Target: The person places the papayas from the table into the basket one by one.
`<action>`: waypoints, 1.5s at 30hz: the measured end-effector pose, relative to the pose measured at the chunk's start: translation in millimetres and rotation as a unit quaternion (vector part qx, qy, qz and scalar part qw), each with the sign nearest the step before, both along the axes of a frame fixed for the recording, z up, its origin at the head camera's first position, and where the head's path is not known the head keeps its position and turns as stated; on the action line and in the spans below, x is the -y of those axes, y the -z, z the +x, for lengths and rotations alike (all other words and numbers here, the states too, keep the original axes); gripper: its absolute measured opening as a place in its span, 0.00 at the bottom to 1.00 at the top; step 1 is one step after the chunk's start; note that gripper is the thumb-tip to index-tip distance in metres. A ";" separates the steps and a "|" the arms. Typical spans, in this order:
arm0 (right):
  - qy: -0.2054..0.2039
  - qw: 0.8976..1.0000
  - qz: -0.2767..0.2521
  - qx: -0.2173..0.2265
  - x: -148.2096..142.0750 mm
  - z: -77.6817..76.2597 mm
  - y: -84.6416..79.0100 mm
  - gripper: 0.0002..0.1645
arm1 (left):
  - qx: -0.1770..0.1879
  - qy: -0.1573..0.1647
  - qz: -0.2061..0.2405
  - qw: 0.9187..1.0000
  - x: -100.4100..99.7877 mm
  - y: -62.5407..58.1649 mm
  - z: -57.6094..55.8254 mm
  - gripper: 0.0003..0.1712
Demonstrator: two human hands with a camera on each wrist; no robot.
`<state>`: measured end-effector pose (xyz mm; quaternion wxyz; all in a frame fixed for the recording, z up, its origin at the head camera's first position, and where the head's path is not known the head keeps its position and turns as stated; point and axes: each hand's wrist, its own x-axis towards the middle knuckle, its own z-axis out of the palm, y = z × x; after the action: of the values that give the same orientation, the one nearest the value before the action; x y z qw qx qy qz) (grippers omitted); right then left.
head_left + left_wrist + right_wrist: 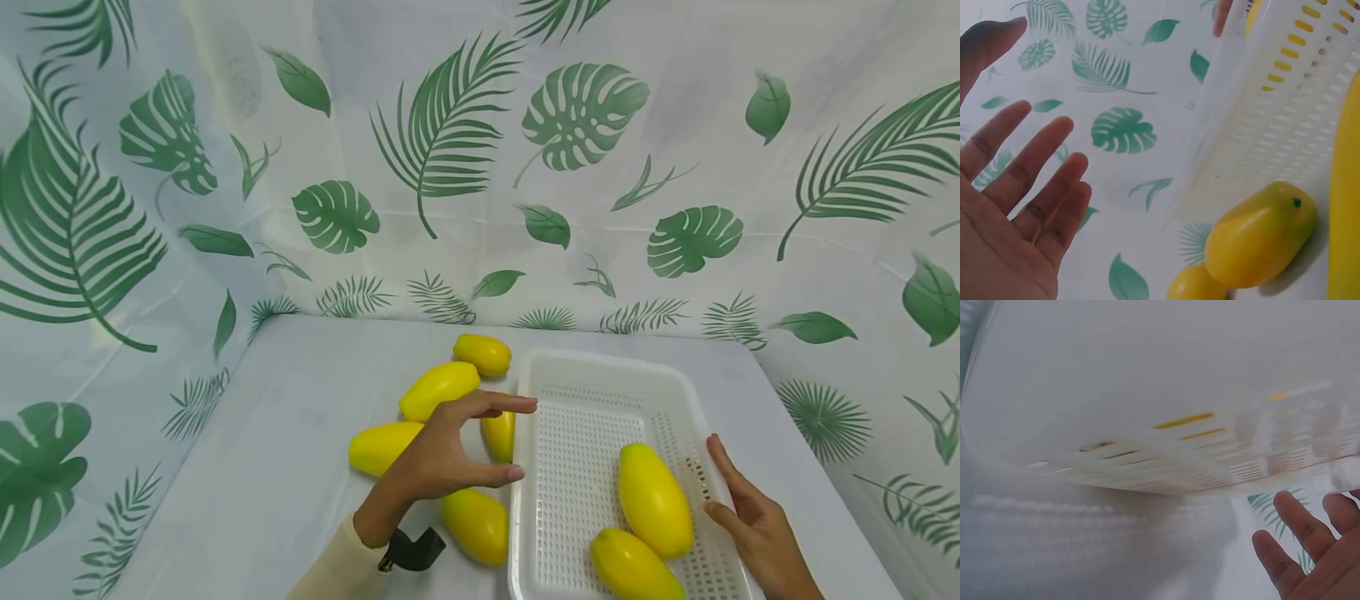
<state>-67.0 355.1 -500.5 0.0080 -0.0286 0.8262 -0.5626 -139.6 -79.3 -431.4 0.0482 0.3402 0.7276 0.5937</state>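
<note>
A white perforated plastic basket point(566, 492) sits on the table, with two oblong yellow fruits, like mangoes or small papayas, inside: one point(655, 500) against the right wall and another point(636, 567) nearer the front. My right hand point(765, 529) holds the basket's right side, thumb over the rim; its lower fingers point(1279, 562) are spread in the right wrist view. By the left rim, my left hand point(450, 446) holds nothing, thumb and index finger apart. In the left wrist view its fingers point(1029, 165) are loosely extended.
Left of the basket lie several more yellow fruits, among them one at the back point(482, 355), one beside the left wrist point(476, 527) and one partly hidden behind the left hand point(382, 448). Leaf-patterned cloth point(450, 167) walls off the white table point(262, 467) at the back and sides.
</note>
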 end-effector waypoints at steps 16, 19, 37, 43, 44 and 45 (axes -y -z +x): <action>-0.008 1.000 -0.002 -0.010 -0.4 1.4 -1.0 0.45 | -0.009 -0.058 0.001 0.998 31.3 1.5 0.9 0.39; -0.010 1.000 -0.002 -0.013 0.0 1.7 -1.2 0.45 | -0.007 -0.072 -0.005 0.997 37.8 1.7 0.3 0.39; -0.006 1.000 0.007 0.001 -0.2 1.8 -2.4 0.44 | 0.019 -0.106 -0.015 0.994 59.6 10.6 -1.1 0.37; -0.010 1.000 -0.005 -0.004 -1.1 1.1 -0.8 0.44 | 0.004 -0.114 -0.017 0.993 67.3 15.4 -2.9 0.38; -0.010 1.000 -0.005 -0.006 -1.1 1.1 -0.8 0.45 | 0.002 -0.115 -0.016 0.993 68.5 16.4 -3.3 0.38; -0.010 1.000 -0.003 -0.008 -1.0 1.2 -0.9 0.45 | 0.000 -0.116 -0.017 0.993 69.6 17.8 -3.7 0.38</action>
<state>-65.8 356.1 -499.6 0.0065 -0.0413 0.8241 -0.5650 -143.2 -148.9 -449.2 -0.0156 0.2527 0.7719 0.5831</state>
